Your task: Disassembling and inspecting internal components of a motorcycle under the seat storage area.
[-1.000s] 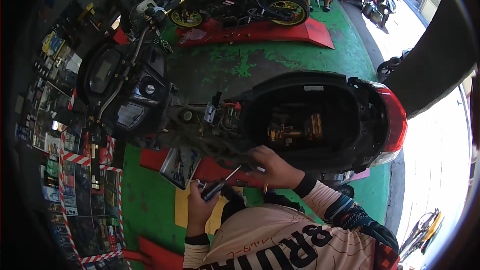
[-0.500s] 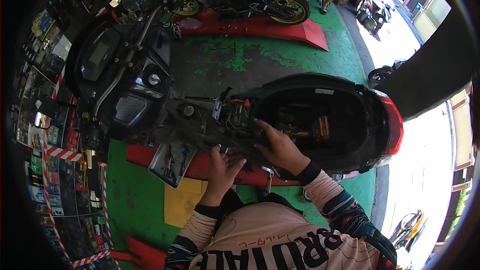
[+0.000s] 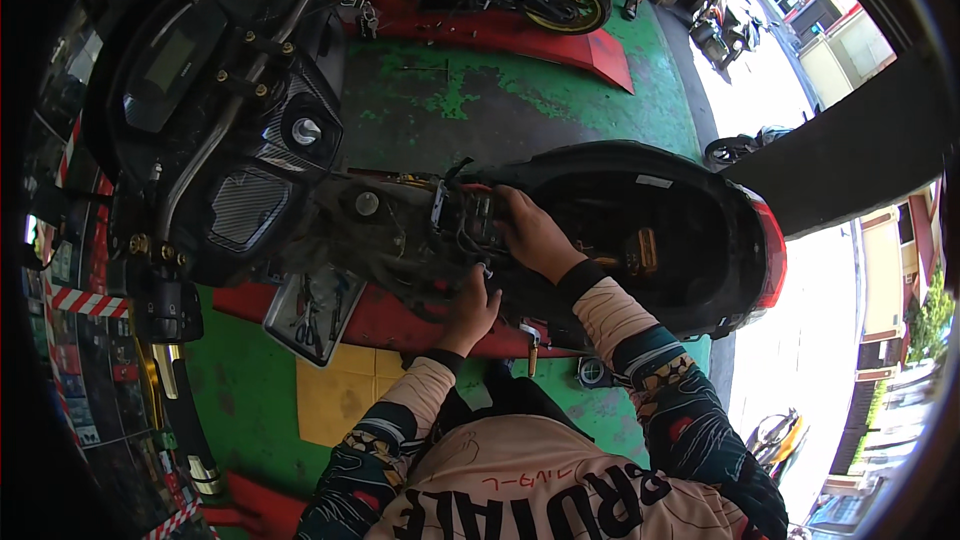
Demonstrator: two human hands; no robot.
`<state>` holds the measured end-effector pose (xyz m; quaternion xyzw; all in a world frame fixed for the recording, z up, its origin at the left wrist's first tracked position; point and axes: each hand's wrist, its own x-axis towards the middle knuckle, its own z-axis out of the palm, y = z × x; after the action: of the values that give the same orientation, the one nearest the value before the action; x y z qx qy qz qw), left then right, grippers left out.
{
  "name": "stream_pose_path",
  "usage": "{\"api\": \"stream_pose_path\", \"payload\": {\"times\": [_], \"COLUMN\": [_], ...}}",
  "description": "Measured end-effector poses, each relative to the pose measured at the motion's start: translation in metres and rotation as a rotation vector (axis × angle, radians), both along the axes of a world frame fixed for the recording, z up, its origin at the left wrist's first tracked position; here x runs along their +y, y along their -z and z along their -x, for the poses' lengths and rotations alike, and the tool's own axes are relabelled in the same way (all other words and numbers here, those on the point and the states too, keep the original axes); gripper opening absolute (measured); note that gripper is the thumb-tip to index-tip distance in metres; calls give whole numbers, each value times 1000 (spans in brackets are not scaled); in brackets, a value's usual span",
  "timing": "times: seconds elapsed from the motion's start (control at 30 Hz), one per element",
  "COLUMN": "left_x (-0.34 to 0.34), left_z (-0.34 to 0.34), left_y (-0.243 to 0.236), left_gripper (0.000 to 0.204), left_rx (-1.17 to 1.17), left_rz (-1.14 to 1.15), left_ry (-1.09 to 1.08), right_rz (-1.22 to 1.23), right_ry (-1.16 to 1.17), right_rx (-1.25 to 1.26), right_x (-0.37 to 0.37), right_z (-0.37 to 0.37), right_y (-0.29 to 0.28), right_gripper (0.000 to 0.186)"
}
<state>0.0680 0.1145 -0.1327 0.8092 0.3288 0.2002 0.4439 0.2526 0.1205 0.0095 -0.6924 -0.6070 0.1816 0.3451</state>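
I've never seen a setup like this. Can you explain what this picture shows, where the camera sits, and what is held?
There is no robot here, just a person's bare left hand and right hand. The camera sits on their head and looks down; its fisheye lens bends straight edges. Before them stands a partly stripped scooter, its handlebar at left and red tail light at right. The right hand is at the exposed wiring ahead of the open storage compartment. The left hand is nearby, a small shiny piece at its fingertips; whether either hand grips anything is unclear. A tool tray lies beside the scooter.
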Motion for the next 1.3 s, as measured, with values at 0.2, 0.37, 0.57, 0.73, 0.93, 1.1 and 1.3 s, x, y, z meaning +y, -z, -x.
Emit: {"api": "stream_pose_path", "payload": {"times": [0.2,0.37,0.57,0.73,0.93,1.1,1.3], "left_x": [8,15,32,43,39,35,37], "left_z": [-22,-42,-64,-58,-62,-63,-70], "left_y": [-1,-14,-16,-12,-9,-7,-8], "left_gripper": [49,45,48,28,20,31,26], "left_rx": [-55,-138,-136,8,29,-1,14], "left_rz": [-165,-30,31,-223,-214,-204,-146], "left_ry": [-168,-319,-354,-340,-425,-424,-381], "right_rz": [-49,-10,3,116,218,152,543], "right_ry": [-100,-178,-275,-383,-435,-132,-222], "right_rx": [5,14,-62,-208,-66,690,692], "right_x": [4,9,19,38,54,48,72], "right_z": [-5,-8,-12,-7,7,16,-5], "right_y": [-3,-4,-5,-30,-28,19,18], "right_gripper": [51,52,51,47,34,36,45]}}
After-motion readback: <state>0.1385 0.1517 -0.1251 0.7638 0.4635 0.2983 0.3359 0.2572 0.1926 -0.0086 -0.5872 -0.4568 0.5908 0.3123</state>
